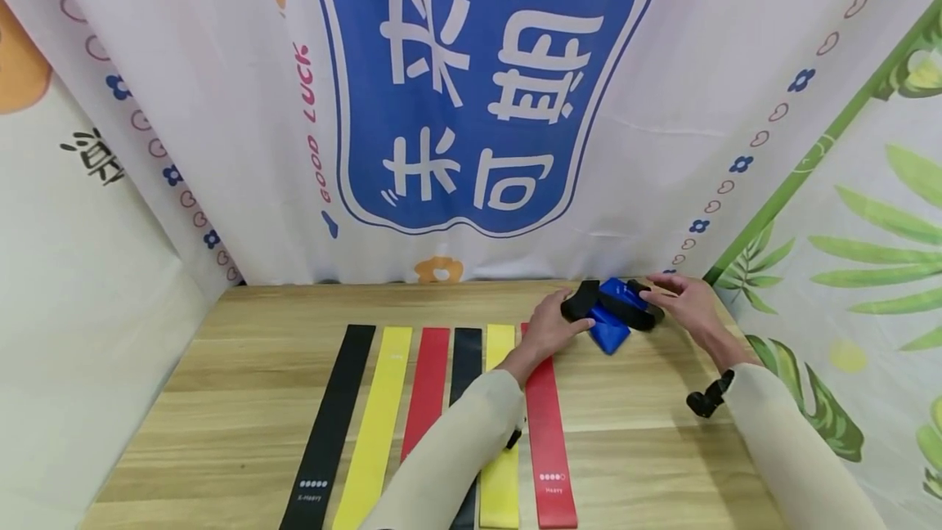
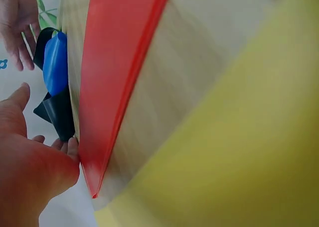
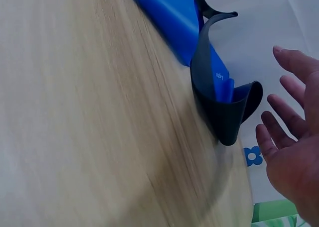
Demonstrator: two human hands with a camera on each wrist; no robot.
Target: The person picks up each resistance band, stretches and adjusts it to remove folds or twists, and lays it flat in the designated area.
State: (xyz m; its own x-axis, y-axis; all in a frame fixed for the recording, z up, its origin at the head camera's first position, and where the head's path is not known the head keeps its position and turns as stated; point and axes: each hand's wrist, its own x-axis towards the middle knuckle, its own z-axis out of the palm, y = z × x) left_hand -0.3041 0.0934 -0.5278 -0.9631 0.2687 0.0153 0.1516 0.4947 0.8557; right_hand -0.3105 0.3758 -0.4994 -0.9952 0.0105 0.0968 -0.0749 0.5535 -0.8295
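At the back right of the table, a blue resistance band [image 1: 609, 335] lies folded with a black resistance band [image 1: 627, 312] looped loosely over it. My left hand [image 1: 546, 332] is at the left end of this pile. In the left wrist view its fingertips [image 2: 73, 146] are right at the black band's end, with the thumb spread away. To the right of the pile is my right hand [image 1: 692, 307]. The right wrist view shows its fingers [image 3: 285, 115] extended and apart, beside the curled end of the black band, with nothing held.
Several flat bands lie in a row on the wooden table [image 1: 221, 399]: a black band [image 1: 327, 424], a yellow band [image 1: 383, 399] and a red band [image 1: 548, 424] among them. My left forearm crosses over some. A printed curtain [image 1: 662, 145] hangs behind the table's back edge.
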